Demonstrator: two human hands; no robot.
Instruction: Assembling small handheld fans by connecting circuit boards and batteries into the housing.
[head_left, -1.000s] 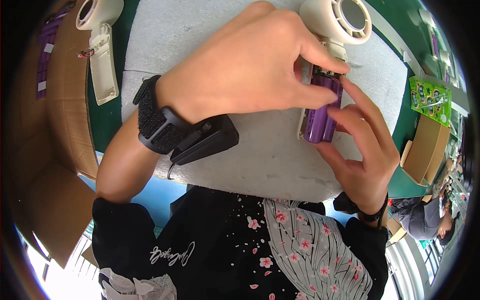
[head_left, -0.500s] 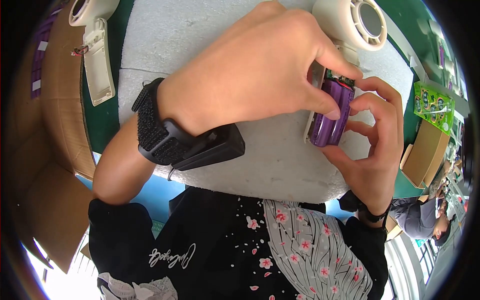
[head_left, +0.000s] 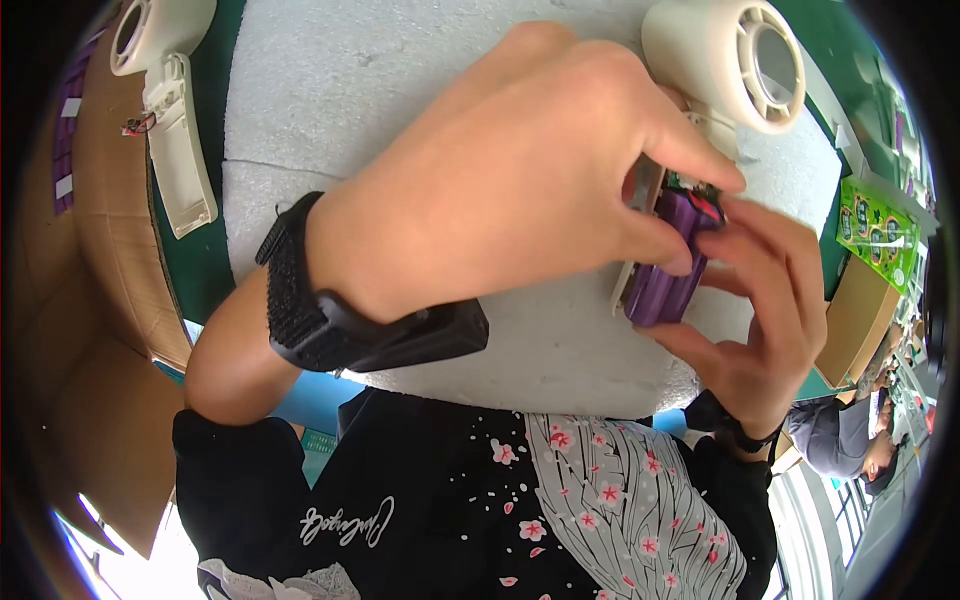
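A cream handheld fan (head_left: 700,65) lies at the right of the white foam pad, its handle pointing toward me and opened. A purple battery pack (head_left: 662,295) rests at the handle, with red and black wire and a bit of green circuit board (head_left: 686,181) at its upper end. My left hand (head_left: 530,170) reaches across from the left, its thumb pressed on the pack and its forefinger near the wires. From the right, my right hand (head_left: 765,295) curls round the pack, thumb at the lower end, fingertips along its side. Much of the handle is hidden.
A second cream fan (head_left: 183,150) with an opened handle lies left of the foam pad (head_left: 330,90), beside a large cardboard box (head_left: 110,170). On the right are a green packet (head_left: 880,232) and a small cardboard box (head_left: 862,315). A person (head_left: 835,435) sits farther right.
The fan and pad sit slightly lower in view. My right fingers have moved up the pack toward the wires, where more red and black now shows. My left hand keeps its hold.
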